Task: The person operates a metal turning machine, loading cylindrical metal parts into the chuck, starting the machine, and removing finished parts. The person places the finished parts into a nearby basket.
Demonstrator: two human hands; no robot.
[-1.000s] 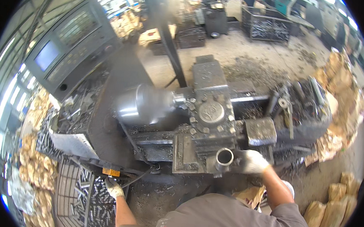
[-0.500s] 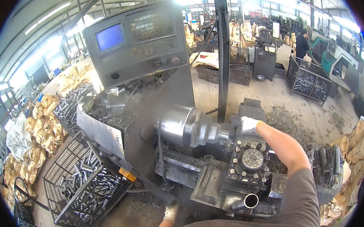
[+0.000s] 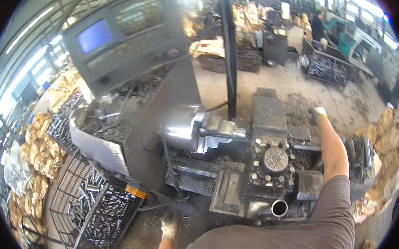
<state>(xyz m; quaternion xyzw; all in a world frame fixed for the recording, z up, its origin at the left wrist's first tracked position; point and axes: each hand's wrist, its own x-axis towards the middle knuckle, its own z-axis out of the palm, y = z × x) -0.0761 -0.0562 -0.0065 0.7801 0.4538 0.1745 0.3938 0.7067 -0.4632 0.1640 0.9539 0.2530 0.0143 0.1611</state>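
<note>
My right hand (image 3: pixel 319 110), in a pale work glove with dark fingers, reaches past the far side of the lathe, right of the square tool post (image 3: pixel 274 163). Its fingers are too dark and blurred to read, and nothing in it can be made out. My left hand (image 3: pixel 169 225), gloved too, hangs low in front of the lathe, apart from it; its fingers do not show clearly. A shiny chuck (image 3: pixel 183 131) with stepped jaws (image 3: pixel 215 132) is left of the tool post. A metal tube (image 3: pixel 279 208) sticks out below the post, its open end toward me.
A control panel with a blue screen (image 3: pixel 93 36) rises at the left. Below it stand a metal guard (image 3: pixel 100 147) and a mesh bin (image 3: pixel 65 194) of short metal tubes. Crumpled brown paper (image 3: pixel 39 159) lines the left. Another person (image 3: pixel 317 26) stands far back right.
My right hand has moved away from the gap between chuck and tool post, to the right and farther out. My left hand appears slightly farther left. The whole view has shifted.
</note>
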